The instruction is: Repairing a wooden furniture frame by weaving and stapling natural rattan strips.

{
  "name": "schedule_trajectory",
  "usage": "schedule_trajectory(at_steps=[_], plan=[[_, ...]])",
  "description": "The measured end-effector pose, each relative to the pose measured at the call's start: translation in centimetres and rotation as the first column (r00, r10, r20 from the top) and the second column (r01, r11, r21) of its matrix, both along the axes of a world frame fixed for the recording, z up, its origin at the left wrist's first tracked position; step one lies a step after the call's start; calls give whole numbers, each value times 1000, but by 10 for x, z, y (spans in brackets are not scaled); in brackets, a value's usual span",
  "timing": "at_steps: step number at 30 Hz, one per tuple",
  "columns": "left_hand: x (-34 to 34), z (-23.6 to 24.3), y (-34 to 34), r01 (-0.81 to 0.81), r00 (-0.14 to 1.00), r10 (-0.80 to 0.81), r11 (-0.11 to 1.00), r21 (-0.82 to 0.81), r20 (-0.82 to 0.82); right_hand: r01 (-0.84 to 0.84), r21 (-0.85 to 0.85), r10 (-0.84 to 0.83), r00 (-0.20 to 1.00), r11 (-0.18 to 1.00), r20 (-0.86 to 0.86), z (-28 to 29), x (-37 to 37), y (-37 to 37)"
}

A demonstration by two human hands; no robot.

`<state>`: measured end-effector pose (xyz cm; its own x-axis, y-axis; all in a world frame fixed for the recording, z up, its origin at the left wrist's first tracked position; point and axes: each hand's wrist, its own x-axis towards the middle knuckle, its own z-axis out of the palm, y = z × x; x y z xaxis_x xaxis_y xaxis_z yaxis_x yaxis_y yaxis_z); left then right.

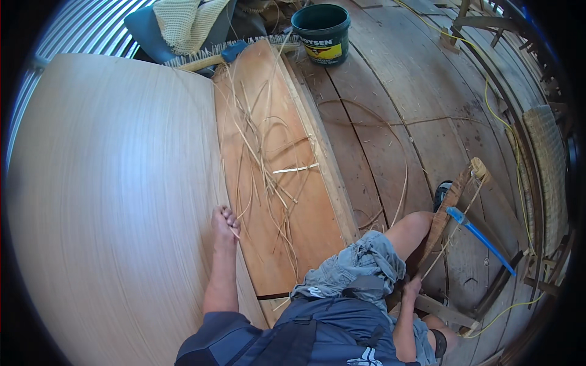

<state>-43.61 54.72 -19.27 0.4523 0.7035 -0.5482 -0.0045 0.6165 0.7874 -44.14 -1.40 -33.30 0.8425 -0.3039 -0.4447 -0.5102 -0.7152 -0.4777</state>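
**Cane strands under the left hand, wooden frame at the right**

Strands of pale cane (262, 152) lie in a loose tangle across an orange-brown board (305, 226), which rests on the plank floor (378, 122) beside a large pale wood sheet (110, 201). I see the left hand (224, 224) stretched forward to the seam where sheet and board meet, its fingers (231, 216) curled together and pinching the near end of one strand at the edge of the tangle. The right hand (412, 288) sits low beside the bent knee, against the bottom of a slanted wooden frame piece (450, 210) that leans up and away to the right. I cannot tell whether its fingers are closed round the wood or only resting on it, since the knee and shorts hide most of the hand. A blue-handled tool (482, 239) lies across that frame, well apart from both hands. At the far end of the board stands a dark green bucket (321, 32), with a brush (207, 58) near it. A yellow cord (497, 116) trails over the planks on the right.
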Motion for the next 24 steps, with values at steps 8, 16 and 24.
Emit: schedule_trajectory(at_steps=[8,16,24], plan=[[-94,-25,-85,572,742,-110,619,539,-661,-11,56,9,999,998,33,-9,-2,-6],[-135,-21,-119,817,380,-373,564,118,-847,20,96,-28,996,995,82,-6,-4,-5],[-144,-27,-92,866,-369,-430,164,-473,-824,7,100,-16,996,995,90,4,-1,-1]])
